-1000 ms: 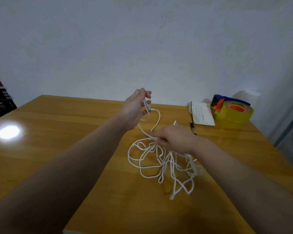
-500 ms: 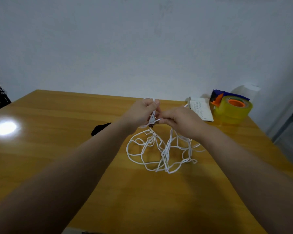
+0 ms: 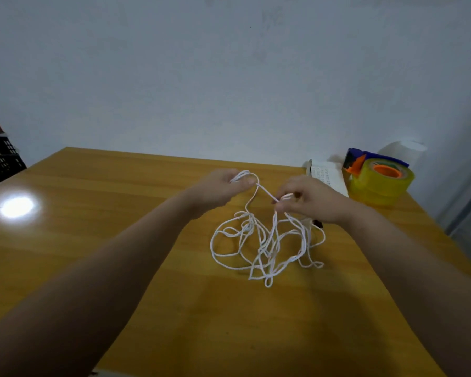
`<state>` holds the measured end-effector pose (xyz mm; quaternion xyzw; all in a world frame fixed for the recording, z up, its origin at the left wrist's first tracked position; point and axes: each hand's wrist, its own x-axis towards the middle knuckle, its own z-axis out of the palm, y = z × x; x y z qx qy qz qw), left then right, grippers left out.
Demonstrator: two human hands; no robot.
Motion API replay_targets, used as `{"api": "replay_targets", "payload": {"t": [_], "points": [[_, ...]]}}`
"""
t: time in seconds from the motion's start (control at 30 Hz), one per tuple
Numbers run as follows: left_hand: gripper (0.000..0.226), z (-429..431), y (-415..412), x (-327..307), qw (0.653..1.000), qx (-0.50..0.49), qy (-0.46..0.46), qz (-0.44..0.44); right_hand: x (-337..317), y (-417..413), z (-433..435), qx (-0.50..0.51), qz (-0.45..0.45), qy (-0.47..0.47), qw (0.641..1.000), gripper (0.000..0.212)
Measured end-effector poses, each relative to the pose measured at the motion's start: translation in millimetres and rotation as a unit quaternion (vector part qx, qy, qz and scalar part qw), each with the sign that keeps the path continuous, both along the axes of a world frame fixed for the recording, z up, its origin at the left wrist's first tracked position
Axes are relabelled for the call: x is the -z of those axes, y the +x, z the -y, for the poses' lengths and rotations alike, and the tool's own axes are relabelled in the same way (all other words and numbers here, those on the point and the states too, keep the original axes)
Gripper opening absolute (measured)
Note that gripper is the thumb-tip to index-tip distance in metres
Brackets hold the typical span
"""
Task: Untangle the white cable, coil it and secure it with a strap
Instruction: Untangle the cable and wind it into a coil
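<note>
A thin white cable [image 3: 267,246] lies in a loose tangle of loops on the wooden table [image 3: 93,227]. My left hand [image 3: 220,189] is raised above the tangle's left side and holds a few small loops of the cable between thumb and fingers. My right hand [image 3: 307,200] pinches a strand just to the right. A short taut stretch of cable runs between the two hands. More strands hang from both hands down into the pile. No strap can be made out.
A yellow tape roll in a blue and orange dispenser [image 3: 378,178] stands at the table's back right, beside a white printed packet [image 3: 326,176]. A small dark object [image 3: 317,223] shows under my right wrist. A black crate [image 3: 0,161] sits off the left edge.
My hands have drawn apart from where they met, stretching a short length of cable between them. The left hand now holds small loops. The tangle has shifted slightly.
</note>
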<state>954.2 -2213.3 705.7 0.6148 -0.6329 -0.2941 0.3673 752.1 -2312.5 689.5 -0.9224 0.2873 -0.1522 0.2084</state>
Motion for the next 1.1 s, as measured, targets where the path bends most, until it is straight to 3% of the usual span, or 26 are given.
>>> {"api": "replay_targets", "payload": {"t": [0.1,0.2,0.27,0.3,0.33,0.4,0.47,0.6,0.67,0.7,0.77,0.8,0.83,0.93,1.03,1.1], "points": [[0.036,7,7,11,0.993,-0.105,-0.051,0.008,-3,-3,-4,0.064,0.165,0.088,0.980,0.018],[0.043,10,13,27,0.983,-0.185,0.004,-0.020,-6,0,-6,0.141,0.352,0.151,0.913,0.026],[0.047,7,15,37,0.979,-0.186,0.065,-0.053,-8,3,-5,0.186,0.428,0.186,0.865,0.027],[0.048,5,15,39,0.977,-0.168,0.082,-0.105,-7,4,-3,0.211,0.426,0.184,0.860,0.026],[0.048,4,15,40,0.970,-0.136,0.089,-0.181,-4,5,-1,0.232,0.383,0.160,0.879,0.024],[0.047,1,9,34,0.937,-0.068,0.077,-0.334,5,7,4,0.255,0.205,0.086,0.941,0.016],[0.047,2,1,25,0.908,-0.052,0.038,-0.413,16,9,8,0.274,0.086,0.051,0.957,0.015],[0.048,6,-8,13,0.862,-0.101,-0.046,-0.494,17,12,9,0.320,0.088,0.083,0.940,0.028],[0.048,7,-6,10,0.821,-0.120,-0.073,-0.554,15,11,6,0.340,0.179,0.168,0.908,0.030],[0.047,7,-3,7,0.802,-0.123,-0.083,-0.578,13,10,3,0.337,0.256,0.244,0.872,0.031],[0.046,6,7,1,0.787,-0.125,-0.102,-0.595,11,2,1,0.303,0.408,0.396,0.765,0.034],[0.044,5,12,-3,0.792,-0.126,-0.108,-0.587,11,-2,1,0.295,0.434,0.412,0.744,0.036],[0.043,2,16,-5,0.803,-0.122,-0.109,-0.573,11,-4,1,0.301,0.415,0.395,0.762,0.039],[0.039,-6,16,-10,0.849,-0.075,-0.075,-0.517,7,0,-9,0.308,0.255,0.175,0.900,0.051],[0.039,-13,3,-12,0.881,-0.025,-0.032,-0.471,-8,17,-37,0.188,0.282,0.056,0.939,0.054],[0.040,-17,-6,-13,0.885,-0.002,-0.017,-0.466,-17,30,-52,0.152,0.241,-0.041,0.958,0.059]]}}
